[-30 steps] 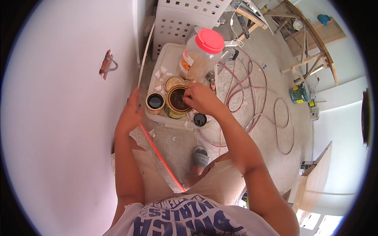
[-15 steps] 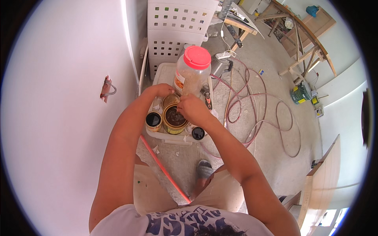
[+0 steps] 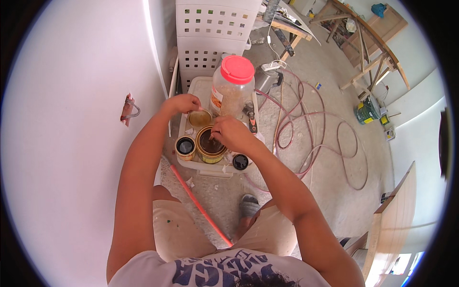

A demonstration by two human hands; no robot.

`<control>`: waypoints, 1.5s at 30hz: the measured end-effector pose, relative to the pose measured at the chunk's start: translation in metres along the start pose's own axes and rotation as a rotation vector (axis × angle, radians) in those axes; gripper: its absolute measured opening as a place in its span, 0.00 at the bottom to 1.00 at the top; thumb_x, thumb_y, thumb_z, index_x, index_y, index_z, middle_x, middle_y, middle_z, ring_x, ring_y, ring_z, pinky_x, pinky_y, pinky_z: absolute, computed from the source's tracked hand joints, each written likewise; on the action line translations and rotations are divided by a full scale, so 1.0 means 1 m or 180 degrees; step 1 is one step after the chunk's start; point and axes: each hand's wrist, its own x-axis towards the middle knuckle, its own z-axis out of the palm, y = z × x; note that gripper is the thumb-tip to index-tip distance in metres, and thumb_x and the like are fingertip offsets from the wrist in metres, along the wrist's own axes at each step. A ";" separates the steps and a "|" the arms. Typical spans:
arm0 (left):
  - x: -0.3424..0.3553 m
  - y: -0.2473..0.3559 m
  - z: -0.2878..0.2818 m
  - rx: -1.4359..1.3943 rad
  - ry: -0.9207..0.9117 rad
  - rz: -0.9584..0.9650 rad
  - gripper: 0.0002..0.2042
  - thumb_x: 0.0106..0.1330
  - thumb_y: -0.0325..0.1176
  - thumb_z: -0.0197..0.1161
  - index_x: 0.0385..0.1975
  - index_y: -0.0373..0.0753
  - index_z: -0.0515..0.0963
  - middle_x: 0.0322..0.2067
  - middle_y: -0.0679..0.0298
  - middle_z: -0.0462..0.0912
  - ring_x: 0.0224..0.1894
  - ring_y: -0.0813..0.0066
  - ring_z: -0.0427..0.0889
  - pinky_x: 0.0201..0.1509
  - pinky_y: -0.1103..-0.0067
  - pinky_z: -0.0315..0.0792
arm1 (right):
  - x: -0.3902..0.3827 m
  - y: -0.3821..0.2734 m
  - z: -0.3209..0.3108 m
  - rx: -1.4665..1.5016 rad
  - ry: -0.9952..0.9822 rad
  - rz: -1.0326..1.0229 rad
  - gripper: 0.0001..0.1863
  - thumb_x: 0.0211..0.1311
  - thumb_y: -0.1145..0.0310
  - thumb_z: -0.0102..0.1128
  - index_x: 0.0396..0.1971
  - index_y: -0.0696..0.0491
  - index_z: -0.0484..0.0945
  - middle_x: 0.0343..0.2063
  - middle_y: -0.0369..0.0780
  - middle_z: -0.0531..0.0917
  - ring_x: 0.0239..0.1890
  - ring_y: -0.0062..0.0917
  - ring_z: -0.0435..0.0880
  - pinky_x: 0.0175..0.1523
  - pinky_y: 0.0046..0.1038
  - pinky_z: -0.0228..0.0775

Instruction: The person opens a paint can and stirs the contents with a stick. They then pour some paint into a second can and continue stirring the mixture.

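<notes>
My left hand (image 3: 184, 103) pinches the far rim of a round, golden-brown container (image 3: 200, 118); whether it is a cup or a shallow tin I cannot tell. Just nearer stands an open paint can (image 3: 205, 159) with a gold rim and dark brown liquid inside. Over its right side my right hand (image 3: 229, 133) is closed, fingertips pointing down into the opening; what they hold is hidden. Left of the can is a small tin (image 3: 186, 147) with a black top surface. A round black lid or dish (image 3: 240, 162) lies to the right.
All this rests on a white plastic bin lid (image 3: 191, 164). Behind the cans is a large clear jar (image 3: 232, 91) with a red lid, beside a black-and-orange tool (image 3: 251, 117). White perforated crates (image 3: 213, 43) stand beyond. A hose (image 3: 311, 115) coils over the floor at right.
My left hand and the round golden-brown container have shifted left and slightly away from the paint can. The right hand has stayed over the can, moving a little left.
</notes>
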 end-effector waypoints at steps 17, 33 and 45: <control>0.027 0.038 0.057 -0.1224 0.2958 0.0403 0.12 0.68 0.36 0.70 0.39 0.32 0.86 0.31 0.61 0.86 0.33 0.73 0.80 0.40 0.73 0.74 | -0.002 -0.003 0.003 -0.0635 0.0194 0.0077 0.08 0.62 0.68 0.66 0.32 0.58 0.87 0.33 0.47 0.83 0.42 0.46 0.82 0.50 0.44 0.75; -0.153 0.046 0.068 -0.4643 0.2050 0.1087 0.17 0.79 0.41 0.62 0.59 0.38 0.74 0.54 0.62 0.85 0.57 0.69 0.83 0.62 0.66 0.77 | 0.001 -0.005 0.003 0.0225 -0.0041 0.0118 0.09 0.61 0.67 0.66 0.29 0.58 0.86 0.35 0.46 0.84 0.44 0.45 0.84 0.51 0.43 0.77; -0.177 0.011 0.122 -0.5251 0.2094 0.1527 0.16 0.79 0.42 0.60 0.58 0.39 0.75 0.57 0.59 0.84 0.60 0.64 0.83 0.64 0.60 0.78 | 0.001 -0.005 0.005 -0.0098 0.0288 0.0511 0.09 0.62 0.66 0.66 0.32 0.57 0.86 0.37 0.47 0.84 0.44 0.45 0.84 0.49 0.43 0.76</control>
